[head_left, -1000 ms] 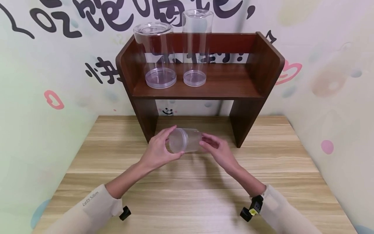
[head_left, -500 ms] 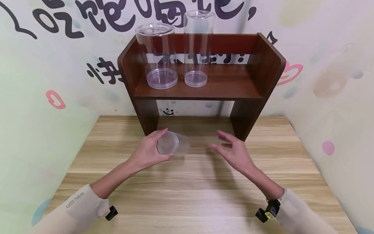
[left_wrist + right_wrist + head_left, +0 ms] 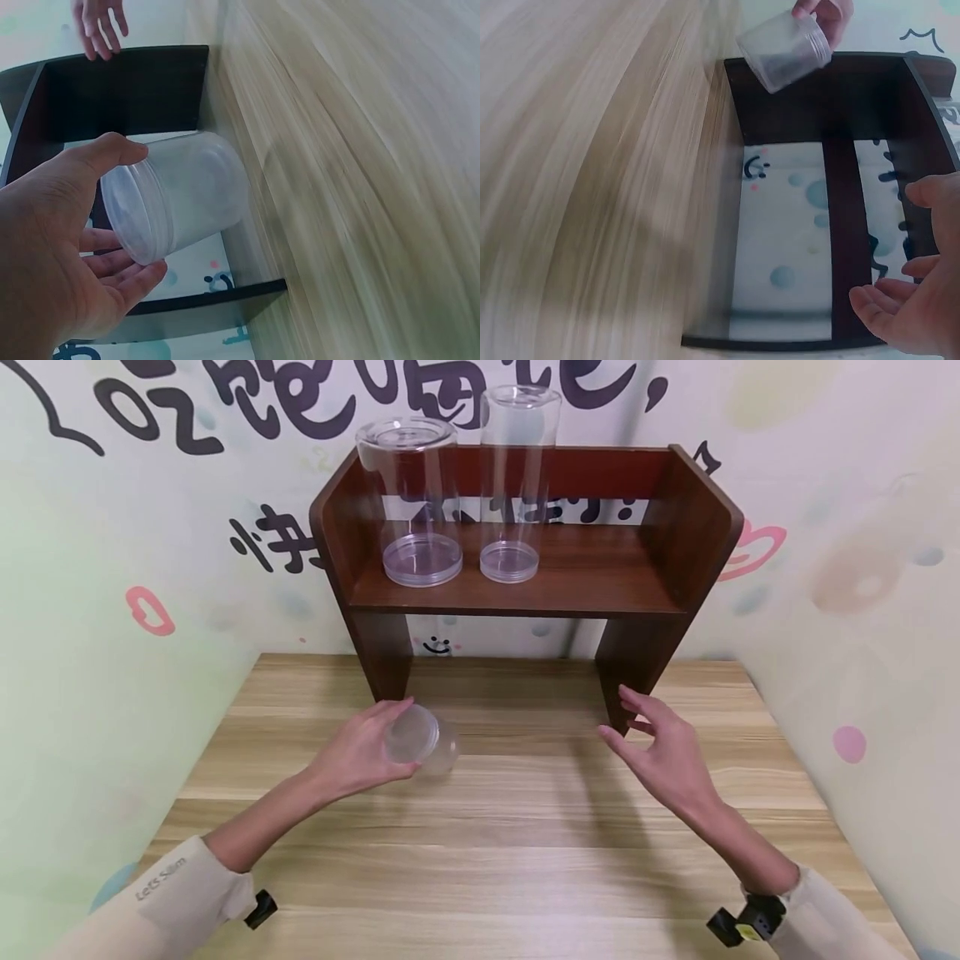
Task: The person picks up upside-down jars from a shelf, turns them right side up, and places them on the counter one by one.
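A clear, frosted-looking plastic jar (image 3: 446, 748) is tilted on its side in front of the shelf's left leg. My left hand (image 3: 358, 750) grips it round the lid end, thumb on one side and fingers on the other. In the left wrist view the jar's body (image 3: 202, 187) points away from the palm, and nothing shows inside it. The right wrist view shows the jar (image 3: 780, 54) at the top. My right hand (image 3: 670, 760) holds nothing; its fingers are spread and loosely bent near the shelf's right leg.
A dark brown wooden shelf (image 3: 592, 597) stands at the back of the light wood table (image 3: 495, 852). Two taller clear jars, a wide one (image 3: 422, 497) and a narrow one (image 3: 517, 485), stand lid-down on its left half. Printed walls close in the back and sides.
My right hand has let go of the jar's far end and moved right. My left hand has carried the jar left, turning its lid more towards the head camera.
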The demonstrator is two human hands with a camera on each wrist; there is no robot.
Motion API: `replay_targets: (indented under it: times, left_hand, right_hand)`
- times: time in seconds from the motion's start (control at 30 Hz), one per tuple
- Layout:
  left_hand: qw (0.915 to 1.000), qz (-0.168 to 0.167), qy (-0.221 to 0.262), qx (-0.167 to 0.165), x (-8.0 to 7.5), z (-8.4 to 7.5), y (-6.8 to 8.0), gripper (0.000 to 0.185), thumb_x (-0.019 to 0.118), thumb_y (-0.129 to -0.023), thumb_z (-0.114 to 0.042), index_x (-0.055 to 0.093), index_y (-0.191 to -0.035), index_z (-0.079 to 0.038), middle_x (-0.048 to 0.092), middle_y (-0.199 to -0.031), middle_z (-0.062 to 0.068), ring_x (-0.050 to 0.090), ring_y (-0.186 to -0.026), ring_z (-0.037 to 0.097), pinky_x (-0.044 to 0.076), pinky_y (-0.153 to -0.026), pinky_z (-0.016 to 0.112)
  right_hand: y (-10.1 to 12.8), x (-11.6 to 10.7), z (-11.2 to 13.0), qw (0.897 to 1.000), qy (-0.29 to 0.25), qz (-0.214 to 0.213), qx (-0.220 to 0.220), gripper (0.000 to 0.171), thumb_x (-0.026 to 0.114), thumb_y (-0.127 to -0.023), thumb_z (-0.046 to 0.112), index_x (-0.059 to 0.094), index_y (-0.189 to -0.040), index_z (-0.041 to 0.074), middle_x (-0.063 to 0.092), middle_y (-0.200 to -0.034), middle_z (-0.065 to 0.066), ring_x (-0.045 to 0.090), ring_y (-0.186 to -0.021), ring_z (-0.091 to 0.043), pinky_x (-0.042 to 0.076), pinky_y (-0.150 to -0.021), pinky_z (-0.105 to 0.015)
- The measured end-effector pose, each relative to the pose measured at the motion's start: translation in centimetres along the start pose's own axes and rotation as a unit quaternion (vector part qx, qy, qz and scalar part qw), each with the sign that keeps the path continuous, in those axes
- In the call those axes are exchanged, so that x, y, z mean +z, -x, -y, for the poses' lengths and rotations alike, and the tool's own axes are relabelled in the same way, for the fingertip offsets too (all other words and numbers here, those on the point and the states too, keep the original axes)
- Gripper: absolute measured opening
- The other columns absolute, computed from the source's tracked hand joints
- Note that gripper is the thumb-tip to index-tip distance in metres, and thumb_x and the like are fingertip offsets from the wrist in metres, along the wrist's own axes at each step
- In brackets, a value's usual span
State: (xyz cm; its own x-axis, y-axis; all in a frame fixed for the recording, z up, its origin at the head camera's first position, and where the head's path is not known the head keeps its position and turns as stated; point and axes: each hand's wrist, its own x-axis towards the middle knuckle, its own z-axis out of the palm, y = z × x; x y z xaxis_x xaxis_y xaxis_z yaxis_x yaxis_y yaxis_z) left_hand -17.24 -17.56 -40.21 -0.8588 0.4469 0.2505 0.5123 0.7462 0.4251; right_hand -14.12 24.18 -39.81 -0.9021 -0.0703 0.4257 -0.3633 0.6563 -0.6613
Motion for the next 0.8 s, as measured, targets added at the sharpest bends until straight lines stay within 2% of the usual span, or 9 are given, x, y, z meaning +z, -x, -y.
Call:
replay_targets:
  times: [0.07, 0.13, 0.23, 0.3, 0.37, 0.5, 0.63, 0.8]
  left_hand:
    - [0.9999, 0.006, -0.009, -0.005, -0.3, 0.2, 0.2, 0.090, 0.090, -0.074, -0.031, 0.055, -0.148, 0.007, 0.063, -0.140, 0.029, 0.070, -0.111, 0.042, 0.063, -0.085, 0.052]
    - [0.9997, 0.009, -0.020, -0.008, -0.6, 0.4, 0.4, 0.089, 0.089, -0.074, -0.031, 0.056, -0.147, 0.007, 0.063, -0.141, 0.029, 0.069, -0.113, 0.043, 0.063, -0.086, 0.053]
    - [0.9993, 0.013, -0.034, -0.006, -1.0, 0.6, 0.7, 0.086, 0.088, -0.074, -0.031, 0.058, -0.145, 0.006, 0.065, -0.139, 0.028, 0.069, -0.114, 0.044, 0.063, -0.086, 0.054]
    - [0.9989, 0.017, -0.043, -0.004, -1.1, 0.8, 0.8, 0.084, 0.088, -0.074, -0.032, 0.059, -0.144, 0.006, 0.066, -0.137, 0.028, 0.069, -0.115, 0.044, 0.062, -0.087, 0.056]
    - [0.9985, 0.021, -0.050, 0.000, -1.2, 1.0, 0.9, 0.083, 0.088, -0.074, -0.031, 0.060, -0.142, 0.006, 0.067, -0.135, 0.029, 0.069, -0.115, 0.045, 0.062, -0.088, 0.057]
    - [0.9980, 0.023, -0.059, 0.009, -1.4, 1.4, 1.2, 0.081, 0.090, -0.072, -0.030, 0.062, -0.140, 0.006, 0.069, -0.129, 0.030, 0.071, -0.111, 0.046, 0.063, -0.083, 0.056]
    - [0.9971, 0.025, -0.069, 0.021, -1.5, 1.7, 1.4, 0.080, 0.090, -0.071, -0.031, 0.064, -0.137, 0.007, 0.071, -0.123, 0.029, 0.073, -0.103, 0.043, 0.065, -0.077, 0.051]
    - [0.9956, 0.038, -0.080, 0.029, -1.5, 1.9, 1.6, 0.080, 0.091, -0.071, -0.032, 0.065, -0.136, 0.008, 0.071, -0.122, 0.030, 0.073, -0.101, 0.043, 0.065, -0.076, 0.048]
  right_hand:
    - [0.0, -0.6, -0.2, 1.000, 0.003, -0.021, -0.009, 0.060, 0.086, -0.088, 0.007, 0.062, -0.142, -0.005, 0.067, -0.137, -0.023, 0.070, -0.116, -0.040, 0.052, -0.090, -0.005]
    - [0.0, -1.3, -0.3, 0.999, 0.006, -0.046, -0.016, 0.059, 0.087, -0.086, 0.003, 0.063, -0.140, -0.007, 0.069, -0.135, -0.024, 0.071, -0.116, -0.034, 0.051, -0.090, -0.003]
    - [-0.3, -2.3, -0.5, 0.996, 0.007, -0.083, -0.016, 0.057, 0.087, -0.085, 0.001, 0.065, -0.137, -0.008, 0.072, -0.128, -0.025, 0.071, -0.111, -0.005, 0.052, -0.089, -0.005]
    - [-0.6, -2.9, -0.5, 0.994, 0.011, -0.106, -0.014, 0.055, 0.087, -0.084, 0.000, 0.067, -0.135, -0.007, 0.073, -0.124, -0.025, 0.065, -0.105, 0.013, 0.052, -0.088, -0.004]
    - [-0.9, -3.5, -0.6, 0.992, 0.010, -0.126, -0.012, 0.054, 0.086, -0.084, 0.000, 0.067, -0.134, -0.007, 0.074, -0.121, -0.025, 0.058, -0.100, 0.024, 0.052, -0.087, -0.003]
    - [-1.8, -4.3, -0.9, 0.989, 0.011, -0.150, -0.009, 0.054, 0.087, -0.084, 0.002, 0.068, -0.133, -0.007, 0.074, -0.120, -0.026, 0.058, -0.097, 0.024, 0.051, -0.085, -0.002]
    - [-2.7, -4.6, -1.6, 0.988, 0.025, -0.150, -0.006, 0.056, 0.088, -0.084, 0.005, 0.068, -0.136, -0.005, 0.074, -0.122, -0.024, 0.056, -0.096, 0.027, 0.050, -0.085, -0.001]
    - [-3.7, -4.4, -2.6, 0.988, 0.020, -0.152, 0.001, 0.059, 0.090, -0.084, 0.007, 0.068, -0.138, -0.001, 0.073, -0.124, -0.024, 0.058, -0.097, 0.025, 0.051, -0.083, -0.002]
